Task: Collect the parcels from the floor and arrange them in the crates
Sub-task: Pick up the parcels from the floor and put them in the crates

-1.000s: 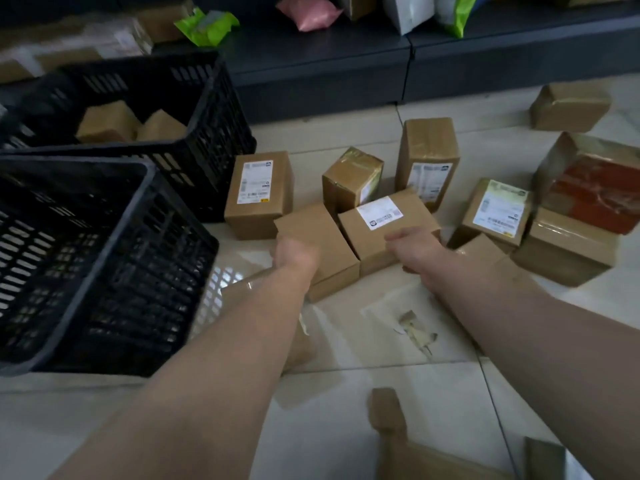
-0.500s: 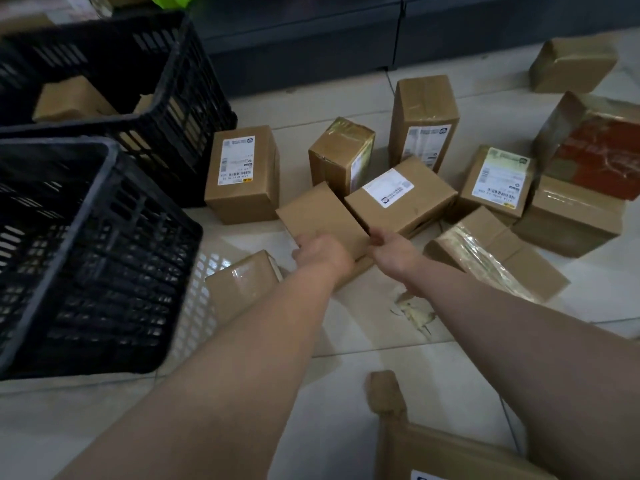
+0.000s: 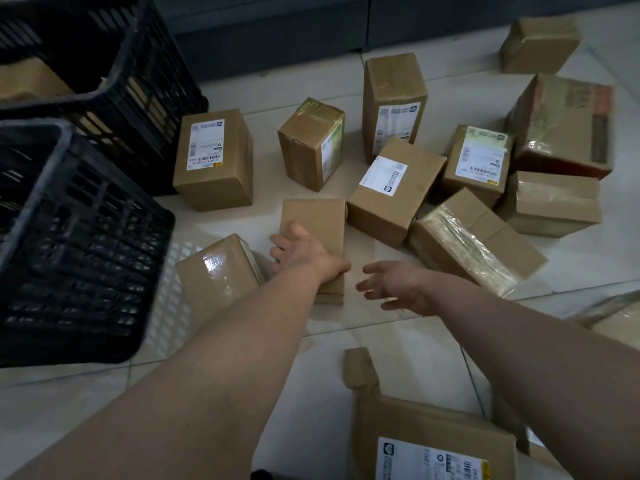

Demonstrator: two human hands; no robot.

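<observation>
Two hands, left hand (image 3: pixel 300 252) gripping plain parcel (image 3: pixel 313 223), right hand (image 3: pixel 394 287) fingers spread

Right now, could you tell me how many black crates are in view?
2. The near crate stands at the left edge; the far crate sits behind it, with parcels inside. Others may lie outside the frame.

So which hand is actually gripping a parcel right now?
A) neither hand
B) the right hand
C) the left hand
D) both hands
C: the left hand is wrapped around the plain brown parcel, while the right hand hangs open beside it, fingers spread, touching nothing.
</observation>
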